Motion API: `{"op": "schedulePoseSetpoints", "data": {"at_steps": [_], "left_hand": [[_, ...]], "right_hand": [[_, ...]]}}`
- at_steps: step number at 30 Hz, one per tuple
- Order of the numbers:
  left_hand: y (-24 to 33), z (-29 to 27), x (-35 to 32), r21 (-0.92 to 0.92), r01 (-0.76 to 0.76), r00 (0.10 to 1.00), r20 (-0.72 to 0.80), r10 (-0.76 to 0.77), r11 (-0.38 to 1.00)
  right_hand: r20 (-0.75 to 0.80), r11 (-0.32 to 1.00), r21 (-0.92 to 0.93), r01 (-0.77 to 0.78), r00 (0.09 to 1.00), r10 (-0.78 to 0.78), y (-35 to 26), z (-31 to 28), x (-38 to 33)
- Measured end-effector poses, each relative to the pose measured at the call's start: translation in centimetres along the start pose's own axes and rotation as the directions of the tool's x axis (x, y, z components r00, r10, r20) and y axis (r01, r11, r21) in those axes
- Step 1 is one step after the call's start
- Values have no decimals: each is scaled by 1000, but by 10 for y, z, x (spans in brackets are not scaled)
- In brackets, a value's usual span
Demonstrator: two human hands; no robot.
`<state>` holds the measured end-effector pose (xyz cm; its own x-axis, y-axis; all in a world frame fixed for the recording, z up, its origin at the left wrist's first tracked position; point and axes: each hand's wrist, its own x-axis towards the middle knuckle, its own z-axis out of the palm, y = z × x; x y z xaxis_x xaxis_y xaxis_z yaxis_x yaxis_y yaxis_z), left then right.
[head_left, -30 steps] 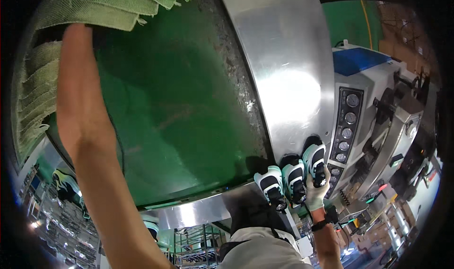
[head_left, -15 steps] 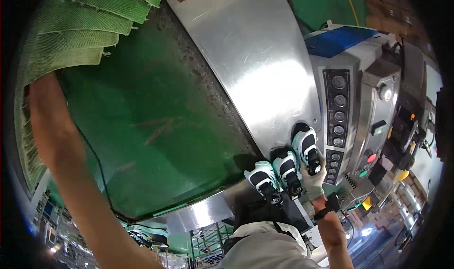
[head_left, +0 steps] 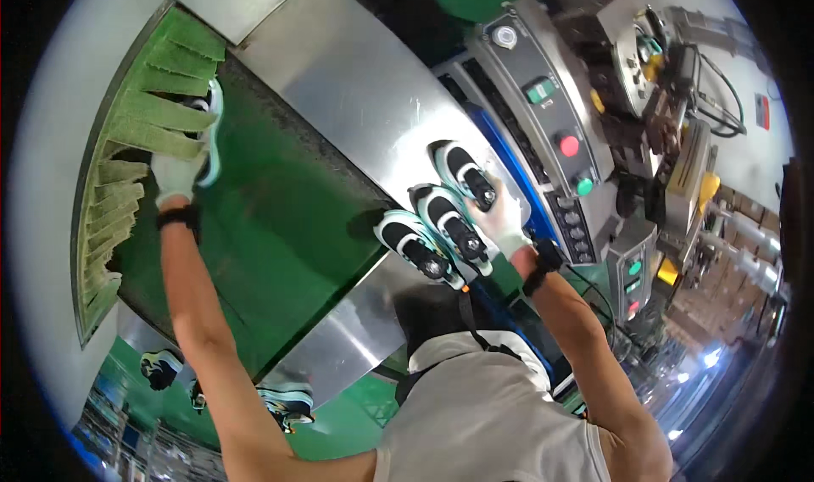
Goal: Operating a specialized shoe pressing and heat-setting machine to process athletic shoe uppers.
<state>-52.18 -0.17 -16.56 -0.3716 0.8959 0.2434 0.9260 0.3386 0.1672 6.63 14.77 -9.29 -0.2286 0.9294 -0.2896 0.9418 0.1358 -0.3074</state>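
My left hand [head_left: 176, 173], in a pale glove, is closed on a sneaker [head_left: 214, 134] with a light mint sole at the green fabric strips [head_left: 161, 134]. The strips partly cover this shoe and my fingers. On the metal ledge, my gloved right hand [head_left: 500, 217] grips the heel end of a black, white and mint sneaker [head_left: 462, 167]. Beside it, to the left, two matching sneakers, a middle one [head_left: 449, 219] and a left one [head_left: 414, 243], stand close together. Each of these three has a dark shoe form with a shiny metal top inside.
The green conveyor belt [head_left: 280, 194] runs under the strips, bordered by the metal ledge [head_left: 339, 66]. A control panel [head_left: 543, 92] with coloured buttons stands on the right. More sneakers [head_left: 287, 400] sit at the lower left, beyond my left arm.
My left hand, hidden behind the strips before, now shows with a sneaker at their edge. The view has turned, and my right hand remains at the rightmost sneaker.
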Motion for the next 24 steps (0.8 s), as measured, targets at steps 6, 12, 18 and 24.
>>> {"op": "schedulePoseSetpoints", "data": {"at_steps": [6, 12, 18, 24], "left_hand": [[187, -78, -87, 107, 223, 780, 576, -244, 969], [245, -89, -153, -88, 367, 768, 591, -248, 926], [364, -206, -115, -783, 528, 848, 504, -162, 329], [426, -224, -68, -914, 384, 835, 405, 373, 132]], "right_hand": [[-70, 990, 53, 132, 989, -128, 12, -9, -24], [-124, 988, 130, 86, 990, -70, 57, 15, -63], [64, 817, 543, 193, 961, -269, 25, -117, -83], [470, -99, 647, -756, 497, -729, 32, -147, -109]]}}
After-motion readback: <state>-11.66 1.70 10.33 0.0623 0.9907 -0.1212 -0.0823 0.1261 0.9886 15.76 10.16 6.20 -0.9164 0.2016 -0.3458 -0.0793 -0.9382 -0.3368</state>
